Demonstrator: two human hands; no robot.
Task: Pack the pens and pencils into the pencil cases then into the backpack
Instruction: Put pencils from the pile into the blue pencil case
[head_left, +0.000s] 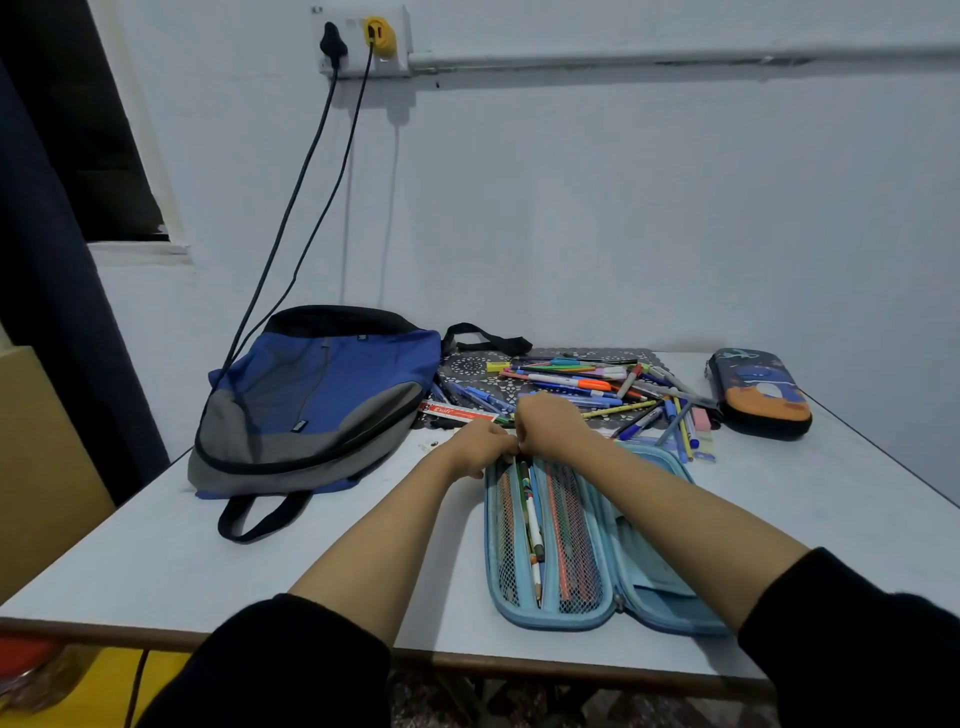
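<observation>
The fingers of the left hand (480, 451) and of the right hand (549, 423) are curled close and meet at the far end of the open blue pencil case (597, 610). I cannot tell what they pinch. The case lies on the table (156, 561), its length running from the person toward the wall. The pens (532, 519) inside lie the same way. The backpack (322, 395) lies flat to the left.

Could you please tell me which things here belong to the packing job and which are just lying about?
Job:
backpack
open blue pencil case
dark pencil case
pile of pens and pencils

Lying about:
patterned mat
wall socket with its plugs
</observation>
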